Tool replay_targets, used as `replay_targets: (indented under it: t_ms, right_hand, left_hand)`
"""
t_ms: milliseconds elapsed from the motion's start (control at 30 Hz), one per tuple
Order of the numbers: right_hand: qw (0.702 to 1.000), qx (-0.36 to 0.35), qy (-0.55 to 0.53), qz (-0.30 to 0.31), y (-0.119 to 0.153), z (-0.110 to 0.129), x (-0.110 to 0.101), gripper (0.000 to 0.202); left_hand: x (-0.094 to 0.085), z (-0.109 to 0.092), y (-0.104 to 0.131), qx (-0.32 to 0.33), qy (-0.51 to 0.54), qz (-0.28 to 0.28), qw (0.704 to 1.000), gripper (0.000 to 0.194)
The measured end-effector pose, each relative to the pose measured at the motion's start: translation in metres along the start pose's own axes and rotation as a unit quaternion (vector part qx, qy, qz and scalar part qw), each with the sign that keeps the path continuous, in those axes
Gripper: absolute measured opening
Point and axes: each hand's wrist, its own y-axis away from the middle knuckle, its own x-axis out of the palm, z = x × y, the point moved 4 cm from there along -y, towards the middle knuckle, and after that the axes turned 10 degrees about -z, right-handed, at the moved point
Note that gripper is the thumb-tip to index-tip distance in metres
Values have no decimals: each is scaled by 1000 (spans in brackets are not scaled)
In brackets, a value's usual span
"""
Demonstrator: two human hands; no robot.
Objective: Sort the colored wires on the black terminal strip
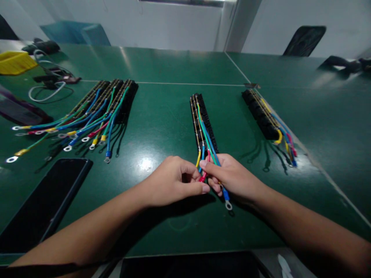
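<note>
one long, black, brass-lined strip lies at the hands' twelve o'clock on a green table. the fingers of the right hand clamp its blue and green wires; the left hand curls at a red terminal, clamped or not i cannot tell. three similar strips lie at ten o'clock.

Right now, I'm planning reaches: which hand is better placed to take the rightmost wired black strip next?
Probably the right hand: it is nearer that wired black strip, though it holds ring-terminal wires; the left hand sits farther off.
</note>
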Motion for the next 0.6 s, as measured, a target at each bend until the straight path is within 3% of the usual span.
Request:
replay_targets:
  t_ms: [367,600]
  right_hand:
    - [999,-2,39,37,0,2,-2,27]
    - [997,9,0,76,1,-1,-1,30]
  left_hand:
    - [-3,-3,1,-58,176,86,979,27]
    - [-1,-3,3,-57,154,104,981,23]
